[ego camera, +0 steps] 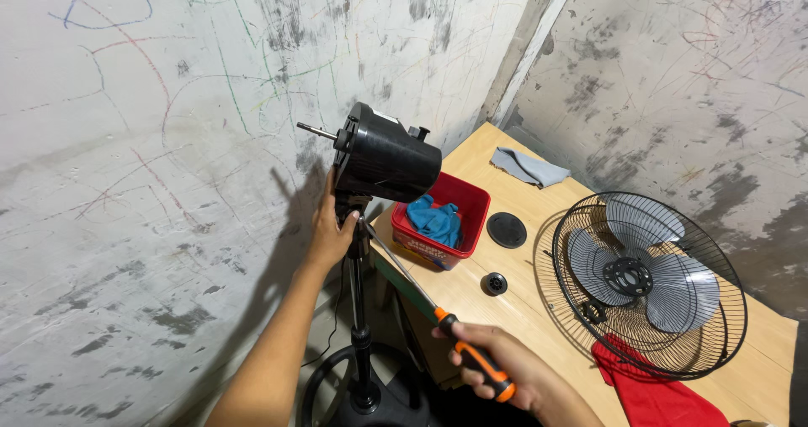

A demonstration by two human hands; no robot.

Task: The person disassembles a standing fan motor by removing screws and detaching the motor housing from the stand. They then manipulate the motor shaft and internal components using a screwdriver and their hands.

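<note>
A black fan motor housing (385, 158) with a bare metal shaft sits atop a thin stand pole (359, 309). My left hand (330, 225) grips the neck of the stand just under the housing. My right hand (497, 368) holds a long screwdriver (421, 291) by its orange and black handle. Its metal shank slants up to the left, with the tip at the joint below the housing, next to my left thumb.
A wooden table (505, 191) stands in the corner of scribbled walls. On it are a red tub (468, 200) with a blue cloth, a grey rag (528, 166), a black round cap (507, 229), a small black knob (494, 284), a wire fan guard (644, 284) with blades, and a red cloth (652, 393).
</note>
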